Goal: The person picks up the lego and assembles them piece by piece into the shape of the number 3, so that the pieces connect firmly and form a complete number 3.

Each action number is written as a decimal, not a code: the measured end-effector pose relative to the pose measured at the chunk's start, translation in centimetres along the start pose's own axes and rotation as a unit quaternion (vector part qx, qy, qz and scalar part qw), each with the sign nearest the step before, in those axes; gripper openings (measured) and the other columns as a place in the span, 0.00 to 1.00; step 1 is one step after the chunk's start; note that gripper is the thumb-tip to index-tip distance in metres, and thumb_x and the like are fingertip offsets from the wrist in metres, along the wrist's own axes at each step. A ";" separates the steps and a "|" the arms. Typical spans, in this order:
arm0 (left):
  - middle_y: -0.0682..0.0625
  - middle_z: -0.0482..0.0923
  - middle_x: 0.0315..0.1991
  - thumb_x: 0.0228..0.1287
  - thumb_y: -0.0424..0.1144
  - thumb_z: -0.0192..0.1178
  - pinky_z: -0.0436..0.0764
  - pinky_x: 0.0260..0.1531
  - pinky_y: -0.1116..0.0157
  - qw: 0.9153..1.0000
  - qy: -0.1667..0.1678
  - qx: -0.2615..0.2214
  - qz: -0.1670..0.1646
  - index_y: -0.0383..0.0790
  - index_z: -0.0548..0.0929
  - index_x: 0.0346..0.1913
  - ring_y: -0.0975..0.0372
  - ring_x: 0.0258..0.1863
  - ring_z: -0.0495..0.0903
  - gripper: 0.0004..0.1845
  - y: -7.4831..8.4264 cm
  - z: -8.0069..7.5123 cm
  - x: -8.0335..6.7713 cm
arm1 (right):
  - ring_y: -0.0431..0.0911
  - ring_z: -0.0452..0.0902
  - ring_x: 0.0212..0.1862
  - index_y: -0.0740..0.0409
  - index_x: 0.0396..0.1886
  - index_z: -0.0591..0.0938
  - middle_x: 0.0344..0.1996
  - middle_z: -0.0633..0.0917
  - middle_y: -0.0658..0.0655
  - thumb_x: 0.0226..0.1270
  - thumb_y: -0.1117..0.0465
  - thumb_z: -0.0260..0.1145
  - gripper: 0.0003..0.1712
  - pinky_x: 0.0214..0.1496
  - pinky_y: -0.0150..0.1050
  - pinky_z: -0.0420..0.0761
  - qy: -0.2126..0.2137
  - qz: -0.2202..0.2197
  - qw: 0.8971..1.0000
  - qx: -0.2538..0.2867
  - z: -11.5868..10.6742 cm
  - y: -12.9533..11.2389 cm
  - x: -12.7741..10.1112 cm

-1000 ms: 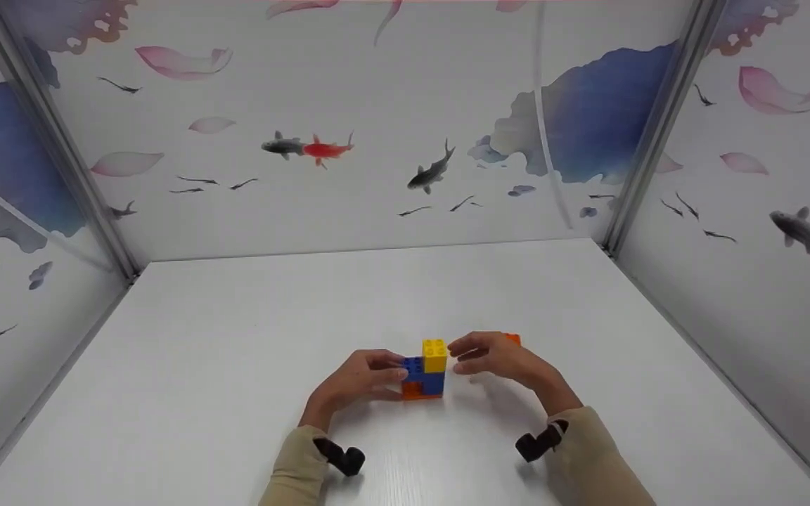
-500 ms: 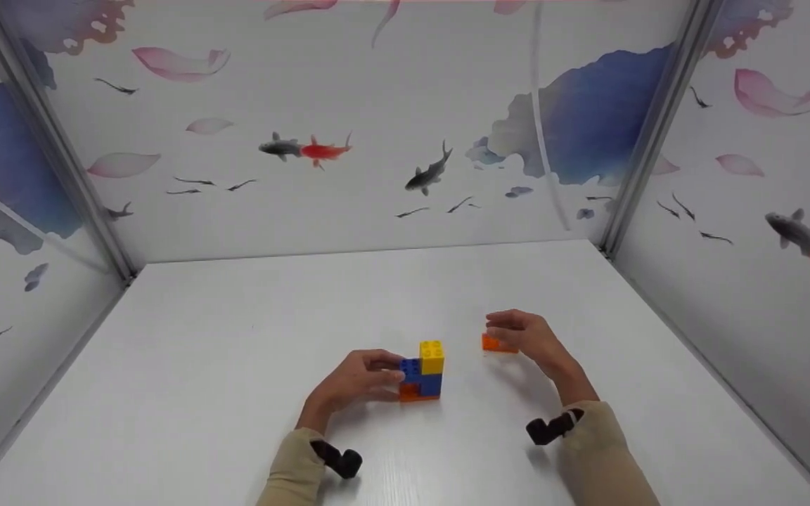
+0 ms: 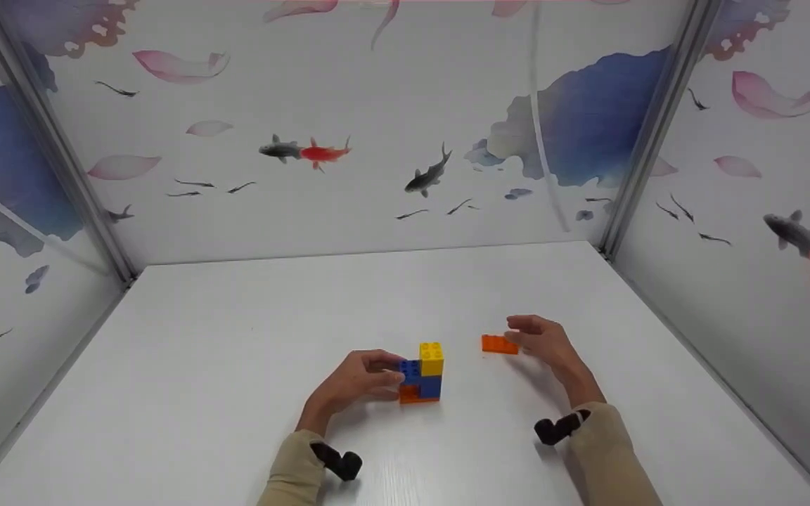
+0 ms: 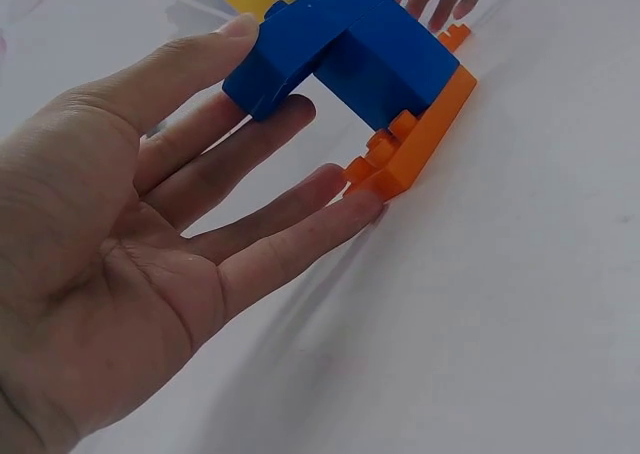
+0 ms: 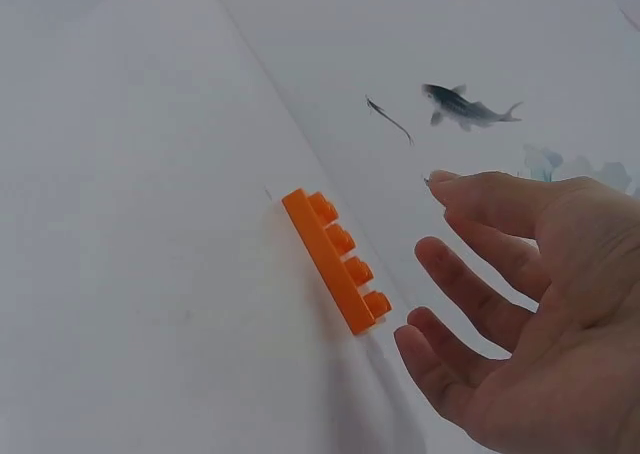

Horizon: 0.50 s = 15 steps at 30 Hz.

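A small brick stack [image 3: 422, 374] stands on the white table [image 3: 236, 365]: a yellow brick [image 3: 432, 357] on top, blue bricks [image 4: 350, 49] under it and an orange plate [image 4: 415, 139] at the base. My left hand [image 3: 366, 378] lies against the stack's left side with straight fingers [image 4: 270, 264]. Its thumb is at the blue overhang and its fingertips touch the orange plate. A loose flat orange brick [image 3: 498, 344] [image 5: 335, 259] lies to the right of the stack. My right hand [image 3: 538, 337] [image 5: 500, 314] hovers just right of that brick, fingers relaxed and apart from it.
Panels printed with fish and petals wall the table at the back [image 3: 377, 140], left [image 3: 4, 232] and right [image 3: 749, 211]. Black wrist-camera mounts [image 3: 338, 462] [image 3: 556, 429] sit on both beige sleeves.
My right hand left the stack and moved right to the loose orange brick, then drew slightly further right of it. The left hand and the stack stayed put.
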State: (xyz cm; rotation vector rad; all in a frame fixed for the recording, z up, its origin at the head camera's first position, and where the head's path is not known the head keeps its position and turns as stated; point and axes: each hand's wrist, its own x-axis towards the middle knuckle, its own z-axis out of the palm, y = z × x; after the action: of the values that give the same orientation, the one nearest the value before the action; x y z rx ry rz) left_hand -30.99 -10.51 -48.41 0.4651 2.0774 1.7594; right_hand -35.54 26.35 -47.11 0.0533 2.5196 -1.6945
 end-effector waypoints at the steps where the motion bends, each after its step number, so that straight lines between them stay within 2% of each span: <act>1: 0.40 0.81 0.59 0.63 0.46 0.69 0.87 0.51 0.57 1.000 0.001 0.001 -0.001 0.37 0.80 0.61 0.53 0.53 0.84 0.26 0.0 0.0 0.0 | 0.52 0.76 0.62 0.58 0.69 0.74 0.67 0.76 0.63 0.70 0.52 0.66 0.31 0.71 0.50 0.74 -0.002 0.003 1.000 0.002 -0.1 0.2 0.0; 7: 0.40 0.81 0.59 0.63 0.46 0.70 0.87 0.51 0.57 1.000 0.000 -0.007 -0.006 0.37 0.80 0.61 0.53 0.53 0.84 0.27 0.0 0.0 -0.1 | 0.58 0.71 0.68 0.57 0.74 0.69 0.74 0.67 0.64 0.72 0.53 0.65 0.34 0.75 0.56 0.67 -0.016 0.016 1.000 -0.010 -0.7 1.2 -0.1; 15: 0.40 0.82 0.58 0.62 0.47 0.70 0.87 0.51 0.56 1.000 0.006 -0.007 -0.007 0.37 0.81 0.61 0.54 0.53 0.85 0.27 0.0 -0.1 0.0 | 0.59 0.67 0.71 0.58 0.72 0.71 0.71 0.71 0.65 0.69 0.58 0.67 0.33 0.78 0.56 0.63 -0.021 0.027 0.999 -0.027 -0.4 1.2 0.0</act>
State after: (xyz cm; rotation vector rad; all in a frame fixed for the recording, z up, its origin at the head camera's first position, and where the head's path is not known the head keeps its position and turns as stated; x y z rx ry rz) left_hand -31.07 -10.56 -48.45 0.4361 2.0693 1.7719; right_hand -35.44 27.21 -48.09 0.0807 2.5091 -1.5902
